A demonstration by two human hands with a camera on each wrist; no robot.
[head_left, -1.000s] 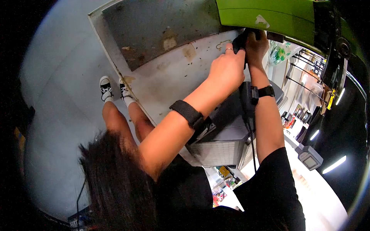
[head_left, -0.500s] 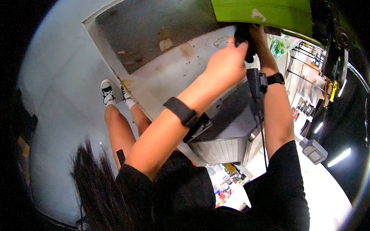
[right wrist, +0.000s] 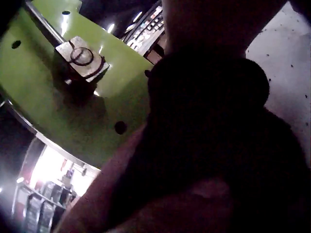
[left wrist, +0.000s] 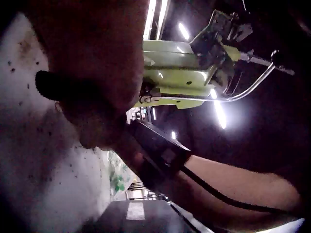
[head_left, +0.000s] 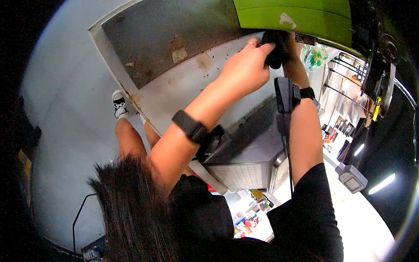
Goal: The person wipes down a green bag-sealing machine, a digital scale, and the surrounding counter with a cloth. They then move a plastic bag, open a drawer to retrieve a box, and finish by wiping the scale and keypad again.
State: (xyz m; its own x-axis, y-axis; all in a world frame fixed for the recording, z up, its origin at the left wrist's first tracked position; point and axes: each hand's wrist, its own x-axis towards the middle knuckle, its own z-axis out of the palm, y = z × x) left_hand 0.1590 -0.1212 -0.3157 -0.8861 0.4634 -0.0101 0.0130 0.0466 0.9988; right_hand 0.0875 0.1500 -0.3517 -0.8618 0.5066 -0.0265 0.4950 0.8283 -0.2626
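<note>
Both hands meet at a dark, soft-looking black bundle (head_left: 274, 52) just under the edge of a green metal cover (head_left: 297, 17). My left hand (head_left: 246, 67), with a ring on one finger, pinches its near side between thumb and forefinger. Behind the bundle, my right hand (head_left: 291, 46) grips it from the far side, its fingers largely hidden. In the left wrist view a rounded black end (left wrist: 47, 86) pokes out past the left hand. The bundle (right wrist: 209, 107) fills much of the right wrist view as a dark mass, too dim to name its kind.
A stained white tabletop (head_left: 174, 94) with a dark grey mat (head_left: 161, 39) lies below the hands. A dark grey box (head_left: 248, 139) stands near the forearms. Beyond are a patterned plastic bag (head_left: 312, 59), wire racks (head_left: 345, 74) and a display unit (head_left: 351, 179).
The left hand has drawn slightly away from the right, exposing more of the black bundle between them. Both hands keep their grip while the head view shifts a little.
</note>
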